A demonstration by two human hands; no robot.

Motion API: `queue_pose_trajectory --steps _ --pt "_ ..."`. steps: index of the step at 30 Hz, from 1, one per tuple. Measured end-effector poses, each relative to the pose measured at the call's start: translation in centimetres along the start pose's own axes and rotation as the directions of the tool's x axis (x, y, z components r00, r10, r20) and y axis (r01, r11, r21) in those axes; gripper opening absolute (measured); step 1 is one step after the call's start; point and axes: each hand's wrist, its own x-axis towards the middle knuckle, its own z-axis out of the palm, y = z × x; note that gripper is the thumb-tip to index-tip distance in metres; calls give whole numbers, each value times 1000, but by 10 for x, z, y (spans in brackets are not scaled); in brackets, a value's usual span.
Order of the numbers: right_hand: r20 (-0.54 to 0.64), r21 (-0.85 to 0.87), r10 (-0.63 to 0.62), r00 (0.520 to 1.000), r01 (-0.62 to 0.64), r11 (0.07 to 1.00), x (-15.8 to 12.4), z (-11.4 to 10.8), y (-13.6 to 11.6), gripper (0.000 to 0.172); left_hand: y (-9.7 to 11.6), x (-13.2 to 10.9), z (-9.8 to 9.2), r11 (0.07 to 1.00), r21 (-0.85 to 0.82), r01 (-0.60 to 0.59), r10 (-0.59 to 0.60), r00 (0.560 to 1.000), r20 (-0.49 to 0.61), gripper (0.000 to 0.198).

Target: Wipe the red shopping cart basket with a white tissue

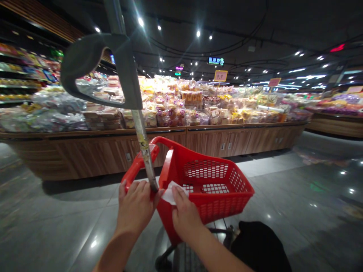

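A red plastic shopping cart (198, 204) stands in front of me, its basket pointing to the right. My left hand (136, 204) is closed over the near end of the cart's red handle (137, 168). A worn metal pole (146, 155) with a grey loop-shaped grip (126, 71) rises beside that hand; its lower end meets the index finger and thumb, and I cannot tell whether the hand grips it. Pinched in my right hand (184, 211) is a white tissue (171, 192), held against the cart near the left thumb. Slots show in the basket's walls and floor.
Beyond the cart runs a long wooden display counter (93, 156) piled with bagged goods (170, 105). Stocked shelves (19, 75) stand at the left, and another display stand (337, 124) at the right. Something black (261, 245) covers the lower right of the view. Grey tiles (297, 211) form the floor.
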Motion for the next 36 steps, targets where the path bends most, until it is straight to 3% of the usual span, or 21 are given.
queue_pose_trajectory --steps 2,5,7,9,16,18,23,27,29,34,36 --pt "14 -54 68 998 -67 996 -6 -5 8 75 -1 0 0 1000 5 -4 4 1000 6 19" --pt "3 -161 258 966 -254 954 -25 -18 47 76 -2 1 -1 1000 13 0 0 1000 12 21" --pt "-64 -203 348 935 -354 913 -35 -23 72 76 -2 2 -2 1000 20 2 -2 1000 14 22" --pt "-110 -204 374 921 -389 898 -39 -21 81 76 -2 3 -3 1000 30 1 -2 1000 9 23" --pt "15 0 158 987 -158 987 -20 5 31 81 -5 3 -1 998 56 -23 23 1000 1 27" --pt "9 6 149 989 -149 989 -20 5 28 80 -7 2 -1 998 51 -39 38 999 18 30" --pt "-43 -22 260 965 -261 965 -16 15 20 79 -11 1 0 998 46 -32 29 998 49 36" --pt "2 49 85 996 -85 995 -6 27 3 82 -13 2 2 1000 22 -21 20 999 51 34" --pt "5 50 84 996 -84 995 -7 21 10 80 -14 3 2 1000 16 -22 21 998 59 34" --pt "-45 -87 373 927 -376 923 -24 -4 62 65 -17 3 0 1000 10 -23 22 997 68 36" --pt "-75 -95 399 914 -405 909 -25 -5 67 63 -17 2 0 1000 11 -28 27 998 59 37"
